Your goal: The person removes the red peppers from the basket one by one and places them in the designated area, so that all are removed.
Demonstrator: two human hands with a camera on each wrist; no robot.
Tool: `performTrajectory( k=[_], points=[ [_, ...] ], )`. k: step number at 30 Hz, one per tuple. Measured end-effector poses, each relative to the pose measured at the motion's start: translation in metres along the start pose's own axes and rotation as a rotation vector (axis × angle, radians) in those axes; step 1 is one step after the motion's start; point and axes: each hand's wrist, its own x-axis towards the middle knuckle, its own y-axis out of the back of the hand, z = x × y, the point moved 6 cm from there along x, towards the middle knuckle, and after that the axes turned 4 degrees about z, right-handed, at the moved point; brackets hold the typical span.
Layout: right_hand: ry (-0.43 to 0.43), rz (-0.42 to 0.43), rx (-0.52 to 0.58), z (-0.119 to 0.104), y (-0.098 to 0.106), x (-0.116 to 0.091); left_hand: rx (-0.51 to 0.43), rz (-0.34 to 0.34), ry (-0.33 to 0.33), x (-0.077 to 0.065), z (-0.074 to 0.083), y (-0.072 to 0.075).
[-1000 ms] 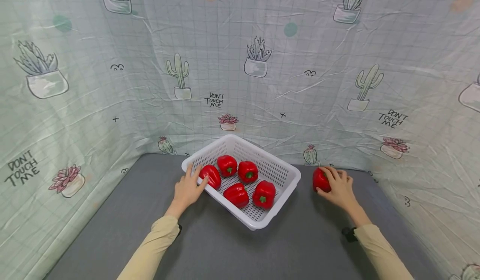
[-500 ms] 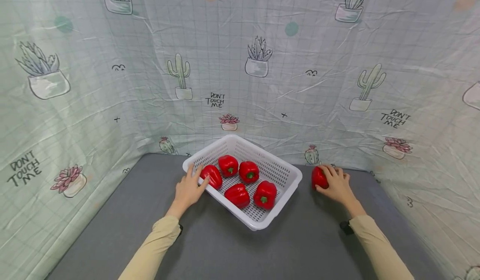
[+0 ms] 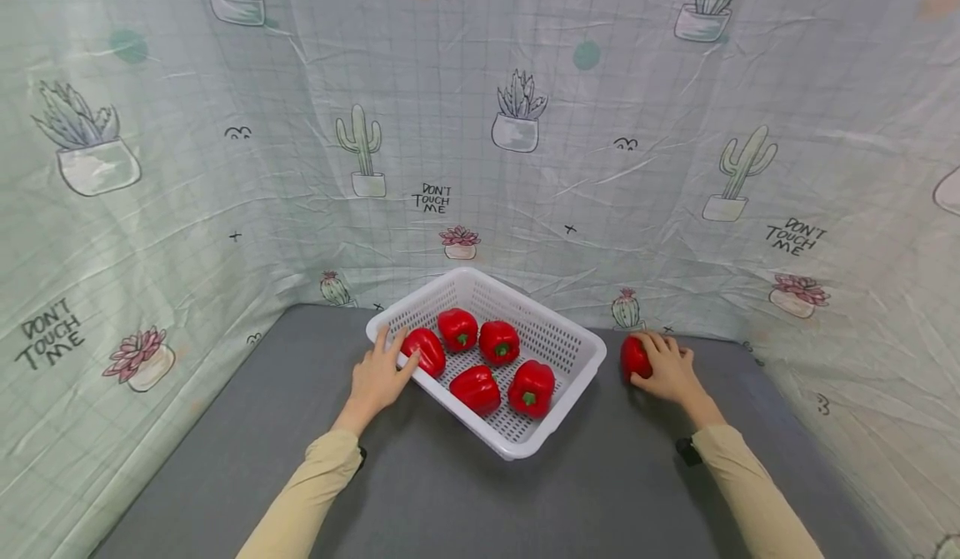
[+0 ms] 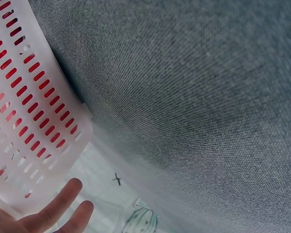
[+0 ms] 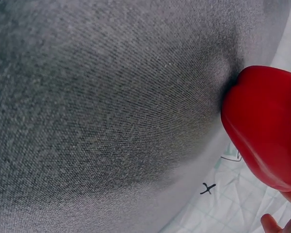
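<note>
A white perforated plastic basket (image 3: 513,446) stands askew on the grey table, holding several red bell peppers (image 3: 475,390). My left hand (image 3: 375,380) rests on its left rim with spread fingers, close to the leftmost pepper (image 3: 425,351). In the left wrist view, two fingers (image 4: 56,206) reach past the corner of the basket wall (image 4: 70,145). Right of the basket, my right hand (image 3: 670,371) grips another red bell pepper (image 3: 631,359), fingers over its top and thumb at its near side. That bell pepper (image 5: 266,121) hangs close over the cloth in the right wrist view.
The table (image 3: 450,509) has a grey cloth surface. A pale curtain (image 3: 480,176) printed with potted cacti closes off the back and both sides, right behind the basket. Bare tabletop lies between the basket and the right hand.
My right hand has shifted slightly left with the bell pepper, closer to the basket. The left hand, basket and the peppers inside have stayed put; the head view has shifted slightly.
</note>
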Motion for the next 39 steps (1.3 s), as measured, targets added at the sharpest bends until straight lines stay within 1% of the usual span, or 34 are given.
performTrajectory(
  k=[3,9,15,29,39],
  points=[
    [-0.012,-0.023,0.011,0.001,-0.001,0.002,0.000,0.003,-0.001,0.000,0.000,0.001],
    [-0.078,-0.076,0.034,0.003,-0.005,0.002,-0.004,0.012,-0.009,-0.001,0.000,0.002],
    [-0.101,-0.093,0.040,0.004,-0.005,0.002,0.000,0.014,-0.007,-0.001,0.000,0.001],
    [-0.073,-0.081,0.037,0.004,-0.001,-0.001,-0.004,0.003,-0.009,0.000,0.000,0.001],
    [-0.020,-0.049,0.036,-0.007,0.011,-0.005,-0.010,0.007,-0.008,0.000,0.000,0.001]
  ],
)
